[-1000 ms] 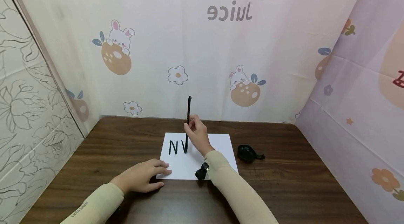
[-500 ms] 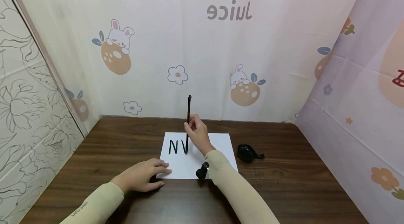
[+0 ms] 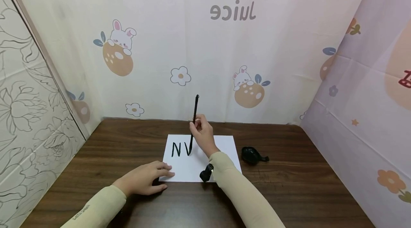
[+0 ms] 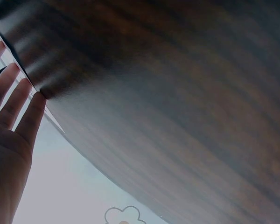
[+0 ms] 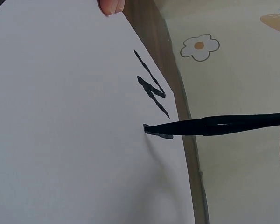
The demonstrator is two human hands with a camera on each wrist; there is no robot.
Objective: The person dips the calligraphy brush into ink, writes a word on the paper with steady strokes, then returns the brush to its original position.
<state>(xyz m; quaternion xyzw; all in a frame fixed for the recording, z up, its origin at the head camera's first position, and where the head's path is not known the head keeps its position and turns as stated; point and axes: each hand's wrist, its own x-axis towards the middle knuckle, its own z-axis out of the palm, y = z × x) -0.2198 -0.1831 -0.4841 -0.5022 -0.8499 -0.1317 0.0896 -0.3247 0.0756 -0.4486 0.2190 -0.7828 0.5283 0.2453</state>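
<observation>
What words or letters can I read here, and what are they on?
"Juice", mirror-reversed: back curtain.
"N": white paper; the slanted stroke by the brush is no clear letter.
Left sleeve: print too small to read.
Right curtain: red lettering, cut off, unreadable.

From where I stand, the right hand (image 3: 204, 136) and right sleeve (image 3: 239, 188) hide part of the paper (image 3: 186, 171), and the inside of the black dish (image 3: 251, 155) is too dark to make out. Print on the left sleeve (image 3: 99, 204) is too small to read. Red lettering (image 3: 406, 79) runs off at the right. The left wrist view cuts off the left hand (image 4: 11, 144) and blurs the table (image 4: 186, 112); the right wrist view crops the brush (image 5: 177, 127), showing only a sliver of the hand behind it.
</observation>
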